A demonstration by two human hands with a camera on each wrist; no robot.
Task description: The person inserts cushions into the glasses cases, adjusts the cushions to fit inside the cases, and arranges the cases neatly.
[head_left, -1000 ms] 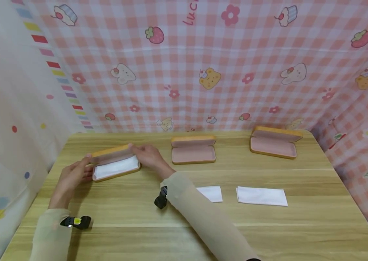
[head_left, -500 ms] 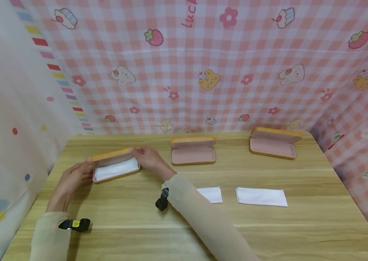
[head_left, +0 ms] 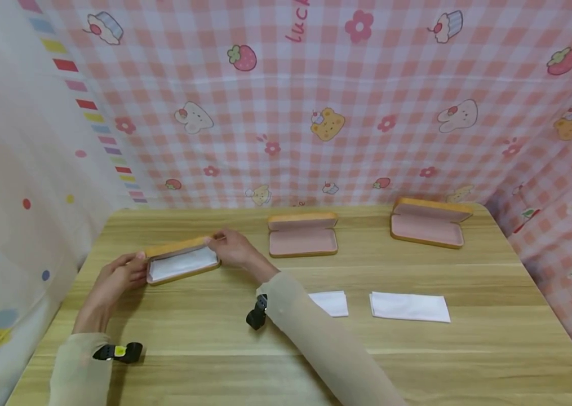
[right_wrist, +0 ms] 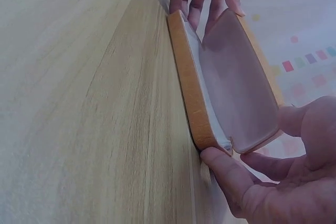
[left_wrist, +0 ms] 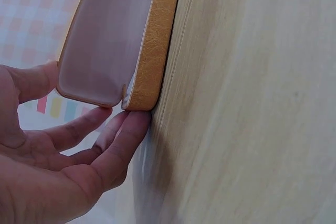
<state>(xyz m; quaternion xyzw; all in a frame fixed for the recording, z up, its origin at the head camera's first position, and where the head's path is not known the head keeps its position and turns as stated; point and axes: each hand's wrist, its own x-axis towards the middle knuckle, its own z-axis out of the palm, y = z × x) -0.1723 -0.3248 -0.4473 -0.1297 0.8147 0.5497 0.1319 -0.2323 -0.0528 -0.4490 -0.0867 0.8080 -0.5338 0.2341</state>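
Note:
An orange-tan glasses case (head_left: 175, 246) with a pink lining lies at the table's left, its lid part-way raised. Inside it sits a folded white cloth (head_left: 184, 265). My left hand (head_left: 117, 275) grips the left end: in the left wrist view the thumb touches the lid's edge, and fingers press the ends of lid and base. At the other end my right hand (head_left: 237, 251) holds the case likewise, its thumb on the lid and a fingertip against the base in the right wrist view.
Two more raised-lid glasses cases stand at the back, a middle case (head_left: 303, 245) and a right case (head_left: 426, 230). In front lie a white cloth (head_left: 333, 303), partly hidden by my right sleeve, and another folded cloth (head_left: 409, 307). A checked curtain (head_left: 286, 84) hangs behind the table.
The lid of the left glasses case has come down somewhat, with both hands moving along with it. The other cases and cloths stay where they were.

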